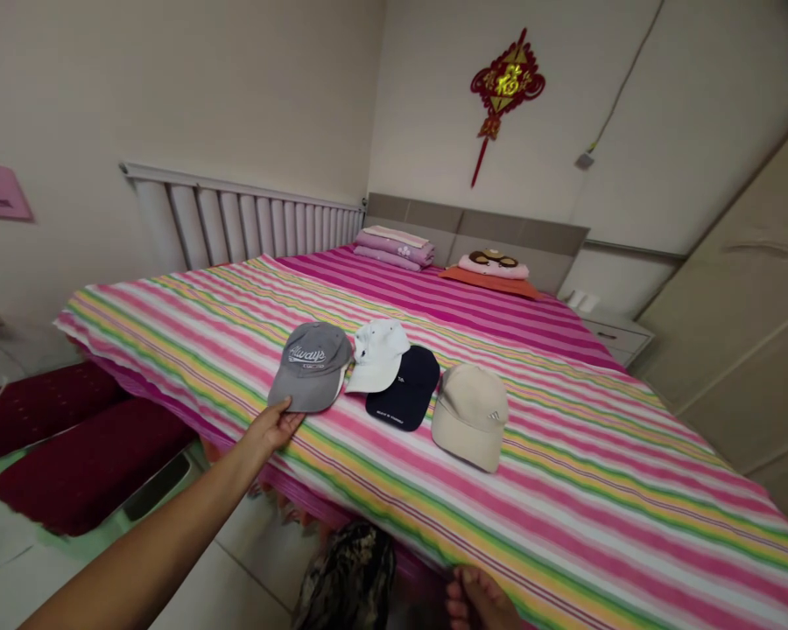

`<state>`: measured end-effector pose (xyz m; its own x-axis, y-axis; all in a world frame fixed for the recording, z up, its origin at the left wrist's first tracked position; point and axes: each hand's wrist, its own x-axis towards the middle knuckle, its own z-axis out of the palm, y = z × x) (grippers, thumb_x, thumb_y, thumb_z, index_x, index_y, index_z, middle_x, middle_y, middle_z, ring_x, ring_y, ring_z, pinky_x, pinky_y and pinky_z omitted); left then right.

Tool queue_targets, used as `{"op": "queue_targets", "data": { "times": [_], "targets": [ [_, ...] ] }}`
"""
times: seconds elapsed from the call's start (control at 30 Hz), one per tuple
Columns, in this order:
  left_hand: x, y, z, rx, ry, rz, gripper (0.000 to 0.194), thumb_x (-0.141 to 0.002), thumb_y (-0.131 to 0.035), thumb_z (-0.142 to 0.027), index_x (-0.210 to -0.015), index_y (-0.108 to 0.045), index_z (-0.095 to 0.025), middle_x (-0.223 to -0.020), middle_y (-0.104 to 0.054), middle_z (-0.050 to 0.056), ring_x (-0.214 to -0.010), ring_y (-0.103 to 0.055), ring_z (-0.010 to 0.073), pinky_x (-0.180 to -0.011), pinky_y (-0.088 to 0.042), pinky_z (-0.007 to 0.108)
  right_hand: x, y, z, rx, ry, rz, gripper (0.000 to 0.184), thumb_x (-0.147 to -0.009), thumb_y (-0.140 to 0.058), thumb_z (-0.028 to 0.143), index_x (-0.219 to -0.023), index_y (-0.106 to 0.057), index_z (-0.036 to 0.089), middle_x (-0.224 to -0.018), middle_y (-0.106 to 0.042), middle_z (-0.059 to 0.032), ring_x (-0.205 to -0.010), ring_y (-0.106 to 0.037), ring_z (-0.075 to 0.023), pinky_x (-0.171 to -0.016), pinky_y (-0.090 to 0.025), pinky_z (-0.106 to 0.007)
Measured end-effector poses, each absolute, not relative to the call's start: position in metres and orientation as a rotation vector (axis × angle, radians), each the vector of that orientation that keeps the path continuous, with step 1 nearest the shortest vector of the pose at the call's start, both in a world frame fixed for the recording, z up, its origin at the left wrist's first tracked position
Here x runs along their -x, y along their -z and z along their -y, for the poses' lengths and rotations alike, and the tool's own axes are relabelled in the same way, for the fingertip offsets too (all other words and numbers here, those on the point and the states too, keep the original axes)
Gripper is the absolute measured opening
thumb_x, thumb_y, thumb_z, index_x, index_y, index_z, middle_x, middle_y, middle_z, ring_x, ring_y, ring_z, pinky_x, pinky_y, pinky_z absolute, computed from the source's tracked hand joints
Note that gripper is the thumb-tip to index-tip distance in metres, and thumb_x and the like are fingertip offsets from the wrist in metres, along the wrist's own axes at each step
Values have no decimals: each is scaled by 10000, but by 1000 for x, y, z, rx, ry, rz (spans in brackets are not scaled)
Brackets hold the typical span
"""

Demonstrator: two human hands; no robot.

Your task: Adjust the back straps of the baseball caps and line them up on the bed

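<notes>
My left hand (277, 426) pinches the brim of a grey baseball cap (310, 360) with white "Always" lettering, thumb on top and fingers underneath. Right of it lies a white cap (379, 352), partly over a dark navy cap (411, 398). A beige cap (471, 411) with a small striped logo is at the right end of the row. All the caps rest on a striped bedspread (584, 507). Low in the view, my right hand (476, 599) is by the bed's near edge, fingers curled, with nothing visible in them; the frame's bottom cuts it off.
Folded purple bedding (394, 249) and a pillow with a brown bear design (492, 262) lie near the headboard (426, 213). A white radiator (249, 210) runs along the left wall. Dark red cushioned stools (92, 464) stand at left. Camouflage fabric (348, 577) shows below the bed edge.
</notes>
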<state>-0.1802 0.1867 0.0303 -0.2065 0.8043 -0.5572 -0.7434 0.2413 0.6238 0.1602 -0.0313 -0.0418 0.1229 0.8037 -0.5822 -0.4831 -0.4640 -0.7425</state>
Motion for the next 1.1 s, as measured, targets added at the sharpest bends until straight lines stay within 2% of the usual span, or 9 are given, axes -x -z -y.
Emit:
{"op": "queue_targets", "data": {
  "times": [0.2,0.27,0.37,0.5,0.6,0.8,0.9,1.0,1.1],
  "targets": [
    [175,-28,-182,-125,-1412,-1112,139,-795,-453,-74,-891,-507,-157,-580,-595,-2,-496,-595,112,-528,-518,227,-164,6,23,1249,-1452,389,380,-534,-757,390,-743,-600,115,-571,-621,-9,-477,-554,-86,-449,-434,-179],
    [173,-25,-172,-138,-1393,-1132,69,-817,-439,-126,-830,-500,-156,-576,-598,10,-502,-603,121,-513,-514,226,-170,-10,6,1127,-1397,319,337,-544,-763,324,-749,-595,115,-620,-638,-25,-545,-583,-111,-547,-495,-223],
    [160,-15,-146,-150,-1333,-1152,120,-833,-404,-139,-746,-485,-152,-583,-609,33,-516,-615,130,-506,-508,226,-181,-28,-33,1094,-1323,132,205,-619,-715,246,-706,-560,146,-683,-652,-39,-676,-629,-150,-642,-531,-257],
    [124,8,-97,-194,-1180,-1131,39,-759,-517,-85,-772,-537,-116,-617,-634,71,-525,-616,143,-497,-485,223,-191,-38,-87,1060,-1313,21,55,-779,-555,214,-767,-521,172,-595,-607,6,-577,-612,-122,-571,-540,-252],
    [96,23,-66,-296,-990,-1089,119,-710,-607,-133,-811,-544,-137,-641,-641,43,-545,-611,133,-523,-467,220,-194,-40,-107,1009,-1285,-40,72,-820,-481,135,-755,-494,160,-547,-565,52,-480,-563,-83,-484,-514,-213],
    [68,6,-53,-518,-836,-854,189,-687,-653,-251,-823,-562,-157,-722,-645,34,-664,-616,142,-635,-444,243,-201,-40,-60,870,-1322,16,104,-735,-575,83,-778,-548,174,-606,-632,42,-513,-566,-62,-496,-487,-154],
    [50,-20,-65,-625,-781,-733,275,-723,-610,-355,-908,-592,-152,-940,-646,95,-908,-596,199,-806,-415,305,-198,-29,-11,834,-1326,69,271,-616,-694,103,-847,-587,194,-728,-677,22,-648,-609,-99,-548,-500,-177],
    [25,-48,-76,-699,-749,-562,416,-751,-544,-455,-1025,-587,-145,-1149,-569,131,-1106,-490,218,-926,-334,326,-190,-14,34,848,-1360,186,444,-493,-784,137,-894,-611,215,-792,-690,8,-704,-618,-126,-624,-508,-214],
    [3,-73,-78,-650,-688,-381,482,-699,-581,-492,-993,-600,-110,-977,-647,138,-960,-575,251,-889,-372,380,-181,-4,68,940,-1429,365,450,-505,-787,226,-926,-630,217,-788,-691,-16,-691,-622,-150,-622,-507,-248]
  ]
}}
